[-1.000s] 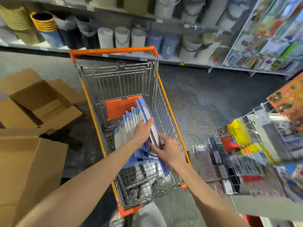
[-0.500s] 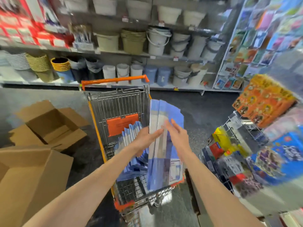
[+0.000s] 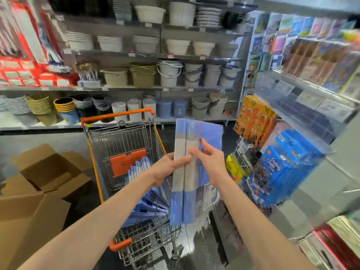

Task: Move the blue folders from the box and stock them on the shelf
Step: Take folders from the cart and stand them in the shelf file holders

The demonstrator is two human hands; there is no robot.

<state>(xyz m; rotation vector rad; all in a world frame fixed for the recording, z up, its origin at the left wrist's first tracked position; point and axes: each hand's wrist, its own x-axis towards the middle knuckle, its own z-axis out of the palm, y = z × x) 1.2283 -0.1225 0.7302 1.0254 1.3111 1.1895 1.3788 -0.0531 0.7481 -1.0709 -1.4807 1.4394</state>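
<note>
- Now the step in hand looks like carrying a lifted bundle of blue folders [image 3: 202, 131] across to the shelf [image 3: 303, 94] on the right. To do it well, the bundle should be squared up before it travels (loose edges would likely snag on the wire rack).
- The left hand [image 3: 165, 168] grips the bundle's left edge, with its fingers curled over the front of the pale band. This hand seems to bear the weight, so it should not slacken.
- The right hand [image 3: 212, 164] lies against the front face with thumb and forefinger spread apart, steadying rather than plainly pinching. A firmer hold on the right edge would probably stop the sheets fanning.
- The bundle stands upright, held above the near right corner of the trolley [image 3: 116, 114], between it and the right-hand display.
- More folders [image 3: 148, 193] sit fanned inside the trolley basket, to the left of the held ones.
- The held folders are light blue with a wide grey-beige band across the middle. A vertical seam shows where two overlap.
- A white label shows low on the right, and the surface looks glossy and thin, likely slippery and bendy.
</note>
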